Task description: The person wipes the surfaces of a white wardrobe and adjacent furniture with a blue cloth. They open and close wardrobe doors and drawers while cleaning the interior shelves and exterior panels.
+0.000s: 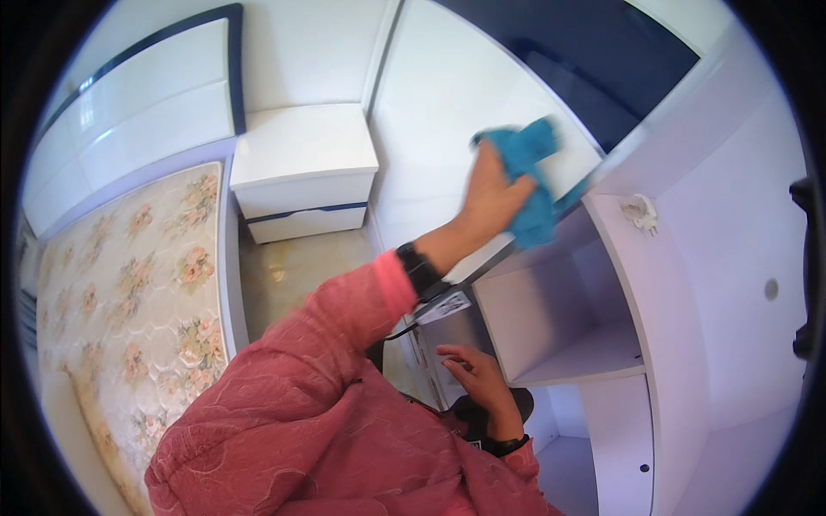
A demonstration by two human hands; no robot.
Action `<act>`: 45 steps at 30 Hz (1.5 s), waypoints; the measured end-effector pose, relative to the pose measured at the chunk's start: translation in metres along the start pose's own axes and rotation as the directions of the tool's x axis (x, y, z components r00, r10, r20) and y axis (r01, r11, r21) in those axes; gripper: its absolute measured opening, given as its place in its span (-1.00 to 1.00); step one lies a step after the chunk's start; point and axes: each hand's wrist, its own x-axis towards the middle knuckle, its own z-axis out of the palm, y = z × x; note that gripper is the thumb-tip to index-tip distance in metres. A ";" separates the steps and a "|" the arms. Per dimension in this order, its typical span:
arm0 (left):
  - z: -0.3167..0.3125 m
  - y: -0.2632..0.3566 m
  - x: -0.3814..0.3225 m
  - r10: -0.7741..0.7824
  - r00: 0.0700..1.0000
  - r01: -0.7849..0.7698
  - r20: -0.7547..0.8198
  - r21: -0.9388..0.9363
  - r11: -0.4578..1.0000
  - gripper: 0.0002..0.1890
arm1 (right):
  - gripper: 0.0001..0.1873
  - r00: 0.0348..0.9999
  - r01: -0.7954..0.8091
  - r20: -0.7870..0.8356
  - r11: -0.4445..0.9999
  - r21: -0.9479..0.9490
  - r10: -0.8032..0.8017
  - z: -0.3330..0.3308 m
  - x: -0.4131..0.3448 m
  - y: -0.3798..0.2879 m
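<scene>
My left hand (493, 190), reaching up and to the right across the view, grips a crumpled blue cloth (532, 184). The cloth lies over the glossy white panel (439, 109) near its right edge, beside a dark blue glossy panel (581, 58); motion blurs it a little. Lower down, my right hand (474, 377) holds nothing, its fingers apart and loosely bent, in front of the open white shelf unit (613, 258). Both wrists wear black bands, and the sleeves are pink.
A floral mattress (135, 290) with a white and blue headboard (161, 84) is at left. Beside it stands a white nightstand (303, 145) with a drawer. A white plug (642, 216) rests on the shelf unit's side at right. Tiled floor (284, 277) shows below the nightstand.
</scene>
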 end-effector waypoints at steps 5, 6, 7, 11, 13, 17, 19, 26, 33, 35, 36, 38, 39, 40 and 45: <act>0.054 0.049 0.016 0.414 0.889 -0.446 0.197 0.158 0.881 -0.41 | -0.70 0.982 0.085 0.182 0.987 -0.137 -0.059 0.014 0.014 0.000; 0.063 0.043 0.009 0.452 0.870 -0.485 0.196 0.185 0.854 -0.41 | -0.70 0.977 0.098 0.201 0.984 -0.149 -0.067 0.016 0.015 0.000; 0.071 0.033 0.001 0.556 0.818 -0.574 0.145 0.198 0.794 -0.42 | -0.70 0.978 0.098 0.195 0.984 -0.149 -0.067 0.015 0.016 0.001; 0.053 -0.054 -0.049 0.398 0.866 -0.495 0.304 0.396 0.774 -0.46 | -0.71 0.989 0.063 0.141 0.992 -0.109 -0.047 0.008 0.011 0.007; 0.034 -0.093 -0.082 0.226 0.921 -0.360 0.316 0.479 0.800 -0.44 | -0.71 0.991 0.032 0.137 0.991 -0.133 -0.013 0.004 0.011 0.013; 0.003 -0.125 -0.133 -0.174 0.935 -0.009 0.309 0.512 0.859 -0.42 | -0.71 0.973 -0.009 0.221 0.974 -0.225 0.060 0.002 0.019 0.023; 0.000 -0.121 -0.129 -0.167 0.930 -0.016 0.326 0.492 0.871 -0.40 | -0.71 0.963 -0.009 0.258 0.964 -0.267 0.081 0.005 0.027 0.026; 0.048 -0.046 -0.022 0.358 0.910 -0.399 0.209 0.209 0.893 -0.31 | -0.71 0.973 -0.008 0.227 0.989 -0.148 0.041 0.013 0.050 0.027; 0.041 -0.106 0.054 0.331 0.944 -0.317 -0.015 0.252 0.914 -0.33 | -0.72 0.933 -0.126 0.309 0.973 -0.192 0.182 0.007 0.078 0.037; 0.009 -0.174 0.064 0.191 0.977 -0.153 -0.094 0.317 0.936 -0.40 | -0.73 0.942 -0.108 0.306 0.986 -0.125 0.142 0.009 0.086 0.043; -0.003 -0.205 0.063 0.054 0.964 0.036 -0.259 0.331 0.943 -0.46 | -0.73 0.941 -0.110 0.313 0.991 -0.082 0.130 0.010 0.089 0.046; -0.024 -0.255 0.035 -0.090 0.871 0.278 -0.483 0.335 0.900 -0.54 | -0.73 0.946 -0.074 0.309 0.994 -0.084 0.097 0.012 0.096 0.054; -0.035 -0.270 0.015 -0.259 0.831 0.446 -0.492 0.311 0.839 -0.58 | -0.73 0.949 -0.058 0.305 0.995 -0.082 0.081 0.013 0.100 0.058; -0.037 -0.275 -0.010 -0.218 0.831 0.433 -0.512 0.350 0.830 -0.59 | -0.73 0.946 -0.033 0.320 0.996 -0.082 0.058 0.015 0.102 0.063; -0.008 -0.199 -0.100 -0.228 0.959 0.271 -0.168 0.303 0.914 -0.62 | -0.66 0.875 -0.038 0.472 0.987 -0.155 0.107 0.020 0.101 0.077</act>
